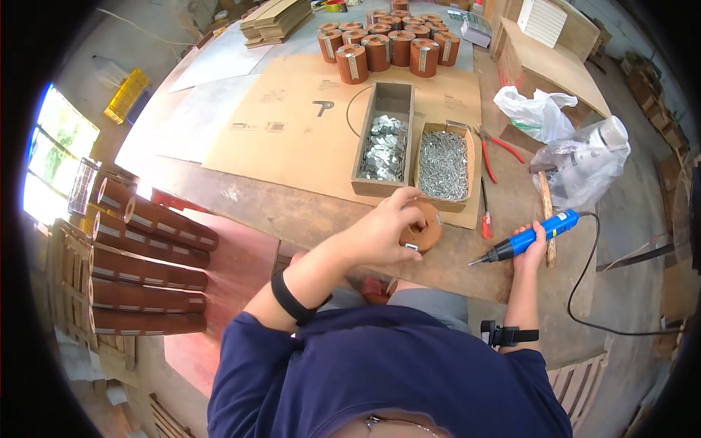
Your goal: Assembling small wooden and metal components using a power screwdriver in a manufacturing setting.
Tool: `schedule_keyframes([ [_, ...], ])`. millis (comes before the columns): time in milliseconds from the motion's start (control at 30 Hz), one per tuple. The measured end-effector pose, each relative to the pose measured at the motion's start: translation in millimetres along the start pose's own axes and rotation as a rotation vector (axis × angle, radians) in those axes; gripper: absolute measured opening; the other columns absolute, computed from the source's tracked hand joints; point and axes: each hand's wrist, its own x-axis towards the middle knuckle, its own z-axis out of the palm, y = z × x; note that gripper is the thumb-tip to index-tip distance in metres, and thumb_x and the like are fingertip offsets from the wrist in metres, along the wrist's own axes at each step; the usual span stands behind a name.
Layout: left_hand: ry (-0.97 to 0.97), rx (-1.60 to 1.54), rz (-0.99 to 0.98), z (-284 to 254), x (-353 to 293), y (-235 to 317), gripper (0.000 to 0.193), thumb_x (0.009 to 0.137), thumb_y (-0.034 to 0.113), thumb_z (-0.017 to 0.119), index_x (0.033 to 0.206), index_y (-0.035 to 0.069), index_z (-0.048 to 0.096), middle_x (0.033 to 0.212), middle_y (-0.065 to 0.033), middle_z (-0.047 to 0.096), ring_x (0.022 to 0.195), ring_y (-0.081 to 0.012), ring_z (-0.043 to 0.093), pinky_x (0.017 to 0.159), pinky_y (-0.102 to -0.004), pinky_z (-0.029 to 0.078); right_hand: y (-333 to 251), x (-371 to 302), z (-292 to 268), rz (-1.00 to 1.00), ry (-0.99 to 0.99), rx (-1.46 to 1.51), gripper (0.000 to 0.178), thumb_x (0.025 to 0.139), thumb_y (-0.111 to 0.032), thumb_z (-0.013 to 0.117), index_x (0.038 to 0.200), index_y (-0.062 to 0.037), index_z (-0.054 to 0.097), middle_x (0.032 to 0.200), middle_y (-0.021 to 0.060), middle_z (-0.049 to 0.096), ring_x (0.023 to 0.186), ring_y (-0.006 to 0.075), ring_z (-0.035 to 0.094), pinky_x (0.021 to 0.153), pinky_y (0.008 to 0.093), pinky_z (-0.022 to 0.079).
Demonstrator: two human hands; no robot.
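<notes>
At the near edge of the table my left hand (382, 228) is closed round a short, thick-walled reddish-brown tube (431, 235), its round hole facing up. A small metal clip (412, 247) sits at the tube's rim by my thumb. My right hand (531, 250) grips a blue electric screwdriver (537, 233), its bit pointing left toward the tube but apart from it. Just beyond the tube stand a long wooden box (359, 179) partly filled with flat metal clips (385, 150) and a cardboard box (468, 198) full of screws (442, 164).
Several finished-looking brown tubes (376, 52) stand at the back on cardboard (292, 109). Red-handled pliers (489, 162), a red screwdriver (487, 223), a wooden-handled hammer (546, 197) and plastic bags (584, 164) lie right. Long brown tubes (150, 292) are stacked left. A black cord (595, 255) trails right.
</notes>
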Motion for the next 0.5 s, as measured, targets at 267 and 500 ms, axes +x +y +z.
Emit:
schedule_keyframes([
  [267,0.122,0.191,-0.424,-41.8,80.2,-96.5,0.02,0.073,0.019,0.064,0.085,0.003,0.06,0.083,-0.0108,0.06,0.082,-0.02,0.059,0.068,-0.0329,0.047,2.8,-0.8,-2.7,-0.045,-0.018,0.073,0.023,0.074,-0.015,0.059,0.09,-0.005,0.045,0.072,0.0056,0.049,0.061,0.0171,0.051,0.057,0.0323,0.046],
  [500,-0.178,0.993,-0.397,-16.5,99.7,-117.5,0.019,0.073,0.013,0.053,0.089,0.012,0.065,0.093,-0.0063,0.062,0.095,-0.0206,0.052,0.08,-0.0373,0.037,4.8,-2.3,-5.6,-0.054,-0.02,0.064,0.024,0.075,-0.015,0.058,0.092,-0.005,0.045,0.072,0.0059,0.049,0.061,0.0177,0.052,0.057,0.0325,0.046],
])
